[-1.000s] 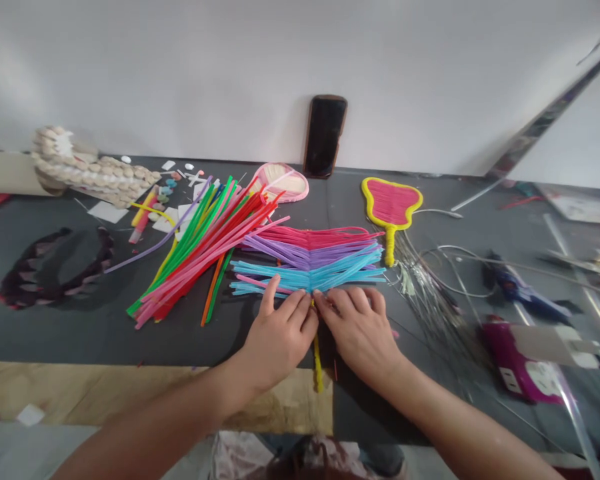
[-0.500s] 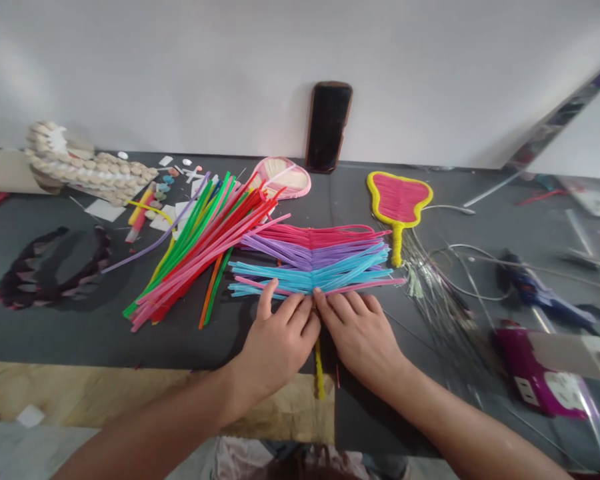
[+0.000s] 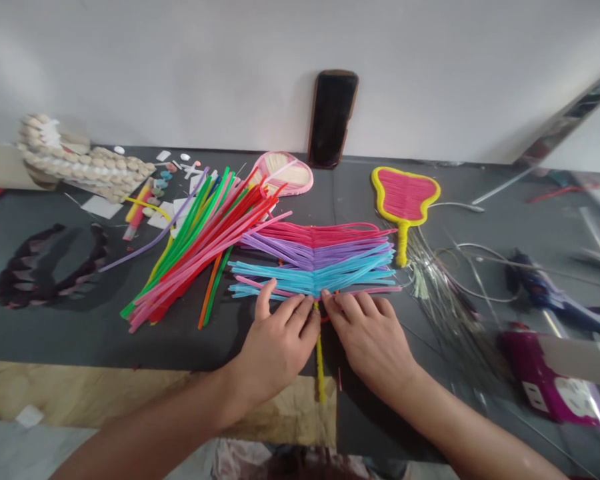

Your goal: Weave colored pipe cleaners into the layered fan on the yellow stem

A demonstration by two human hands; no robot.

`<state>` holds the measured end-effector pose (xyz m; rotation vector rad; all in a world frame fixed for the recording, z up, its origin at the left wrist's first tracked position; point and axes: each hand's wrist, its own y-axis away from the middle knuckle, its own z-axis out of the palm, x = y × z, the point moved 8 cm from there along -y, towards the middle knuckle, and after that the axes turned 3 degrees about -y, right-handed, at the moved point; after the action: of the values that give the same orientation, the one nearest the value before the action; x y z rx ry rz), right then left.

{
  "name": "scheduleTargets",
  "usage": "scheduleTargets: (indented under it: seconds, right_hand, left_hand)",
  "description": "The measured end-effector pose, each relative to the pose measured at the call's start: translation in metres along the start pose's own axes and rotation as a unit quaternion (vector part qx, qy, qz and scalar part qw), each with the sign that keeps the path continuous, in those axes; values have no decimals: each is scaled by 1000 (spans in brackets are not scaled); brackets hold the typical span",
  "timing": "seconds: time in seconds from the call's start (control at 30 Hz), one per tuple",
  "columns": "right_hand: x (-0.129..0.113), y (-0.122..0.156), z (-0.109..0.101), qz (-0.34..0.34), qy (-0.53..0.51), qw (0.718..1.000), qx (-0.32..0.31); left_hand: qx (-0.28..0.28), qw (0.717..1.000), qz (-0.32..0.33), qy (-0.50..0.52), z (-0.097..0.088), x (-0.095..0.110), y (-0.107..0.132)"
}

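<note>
A: Hands?
B: Left hand (image 3: 275,350) and right hand (image 3: 370,340) lie flat, fingers spread wide, nothing gripped, tips at the blue edge of the chenille-stem fan (image 3: 313,257).
A: Yellow stem (image 3: 320,367)?
B: Below the fan, between both hands.

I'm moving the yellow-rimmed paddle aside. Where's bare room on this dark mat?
Bare dark mat runs below the pipe-cleaner pile, left of the left hand. Another patch lies between the pink oval frame and the paddle. It's crowded rightward, around the tinsel strands and blue glue gun.
</note>
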<state>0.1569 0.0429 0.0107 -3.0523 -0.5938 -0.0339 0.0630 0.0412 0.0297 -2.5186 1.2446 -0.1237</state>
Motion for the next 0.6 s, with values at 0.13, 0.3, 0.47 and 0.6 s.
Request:
scheduleTargets:
  seconds: [0.13, 0.3, 0.47, 0.6]
  right_hand:
    - [6, -1, 3, -9, -25, 1000, 2]
    - [14, 0, 2, -29, -85, 995, 44]
    - [15, -4, 3, -17, -68, 996, 61]
    - [18, -5, 4, 20, -40, 998, 36]
  left_hand:
    - [1, 1000, -8, 10, -1, -3, -1]
    - [1, 1000, -10, 4, 0, -3, -2]
    - [-26, 1000, -16, 1, 5, -4, -2]
    - [-39, 999, -10, 2, 9, -4, -2]
